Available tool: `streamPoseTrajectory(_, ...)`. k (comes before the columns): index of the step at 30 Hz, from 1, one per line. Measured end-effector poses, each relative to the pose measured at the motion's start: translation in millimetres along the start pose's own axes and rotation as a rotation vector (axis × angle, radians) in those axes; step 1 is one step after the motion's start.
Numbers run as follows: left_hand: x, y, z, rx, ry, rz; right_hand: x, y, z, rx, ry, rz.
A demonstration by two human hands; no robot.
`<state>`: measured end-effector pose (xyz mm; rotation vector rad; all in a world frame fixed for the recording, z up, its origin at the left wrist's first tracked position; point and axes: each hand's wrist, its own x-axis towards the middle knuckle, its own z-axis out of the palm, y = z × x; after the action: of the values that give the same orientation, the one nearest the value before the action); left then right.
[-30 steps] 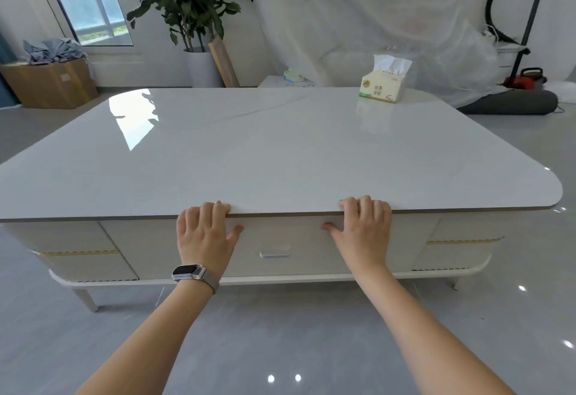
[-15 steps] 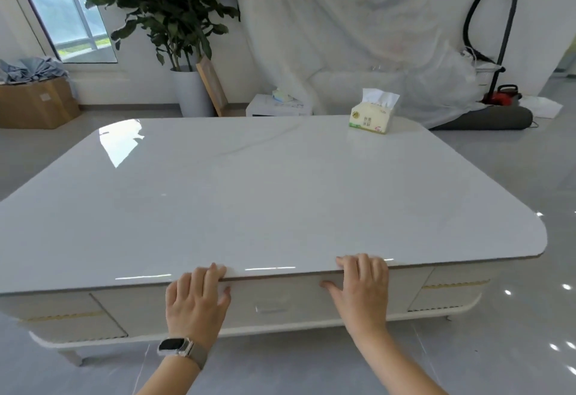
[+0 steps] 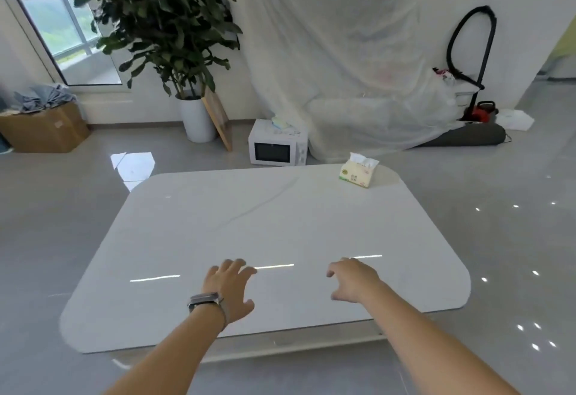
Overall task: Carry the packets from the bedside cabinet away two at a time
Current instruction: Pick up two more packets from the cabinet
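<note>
Hovering hands (image 3: 229,285) (image 3: 353,280) nr table edge (image 3: 299,327)

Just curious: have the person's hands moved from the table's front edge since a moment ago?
Yes. Both the left hand and right hand left the front edge and now lie over the tabletop, further toward the tissue pack.

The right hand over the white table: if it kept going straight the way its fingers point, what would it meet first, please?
Probably nothing soon. The right hand points across the bare white table, toward its far left part; the tissue pack sits off to the right of that line. Its height above the top is unclear.
</note>
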<state>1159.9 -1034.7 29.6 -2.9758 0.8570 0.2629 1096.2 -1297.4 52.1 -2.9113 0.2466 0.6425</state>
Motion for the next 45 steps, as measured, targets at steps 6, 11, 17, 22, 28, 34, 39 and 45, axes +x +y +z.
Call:
streamPoseTrajectory(6, -44.0, -0.9, -194.8, 0.029, -0.048, -0.063, -83.7, -33.1, -161.3, -0.047, 0.009, -0.012)
streamPoseTrajectory(11, -92.8, -17.3, -319.4, 0.004, -0.07, -0.122, -144.3, -83.5, -291.8, -0.123, 0.055, -0.121)
streamPoseTrajectory(17, -164.8, -91.4, -407.3, -0.073, 0.013, -0.276, -187.1, -193.9, -386.6, -0.21, 0.154, -0.338)
streamPoseTrajectory(22, -258.9, -196.2, -436.0, -0.062, 0.02, -0.48, -206.9, -333.1, -416.5, -0.323, 0.171, -0.506)
streamPoseTrajectory(28, -416.5, -346.8, -450.6, -0.05, 0.018, -0.809, -238.5, -530.9, -419.4, -0.289, 0.197, -0.767)
streamPoseTrajectory(34, -561.9, -434.0, -435.9, -0.111, 0.118, -1.065, -272.1, -718.6, -379.8, -0.332, 0.126, -0.995)
streamPoseTrajectory(39, -663.0, -492.4, -408.8, -0.172, 0.102, -1.305, -297.9, -864.0, -337.2, -0.4, 0.076, -1.204)
streamPoseTrajectory(45, -769.2, -541.3, -395.1, -0.253, 0.163, -1.639, -344.8, -1038.9, -297.5, -0.557, 0.044, -1.536)
